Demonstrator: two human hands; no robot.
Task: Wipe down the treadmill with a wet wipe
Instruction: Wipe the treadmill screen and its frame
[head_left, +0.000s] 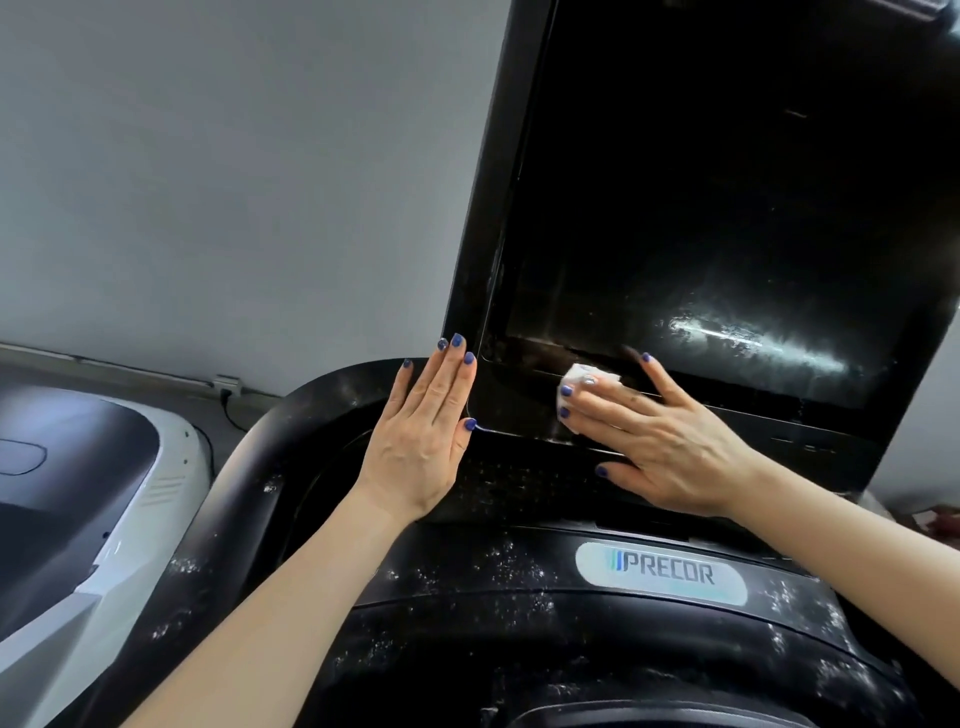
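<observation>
Big black dusty Precor treadmill (519, 623) fills the view from 6 o'clock up. Its tall glossy black console screen (727, 182) stands tilted at 1 o'clock, w/ a wet smear streak low at 3 o'clock. White-and-black moulded machine (104, 493) sits at 9 o'clock, pale grey wall (234, 156) behind it at 11.

My left hand (421, 441) lies flat near centre, fingers straight & together, steadying the screen's lower-left frame corner; it holds nothing. My right hand (670, 441), just right of centre, has fingers straight & spread, pressing the small white folded wet wipe (587, 378) flat against the screen's bottom bezel. No pinch, just palm-side pressure.

The wipe looks thin, soft, limp & damp, near weightless. I judge it'll bunch or slip out from under my fingertips if I drag fast, so best to keep several fingers on top of its middle. Wet on gloss should glide easily. The screen prob wants gentle pressure, hence the bracing hand.

Plenty of white specks on the hood & rail at 6 o'clock, so I reckon most of the job is left.
</observation>
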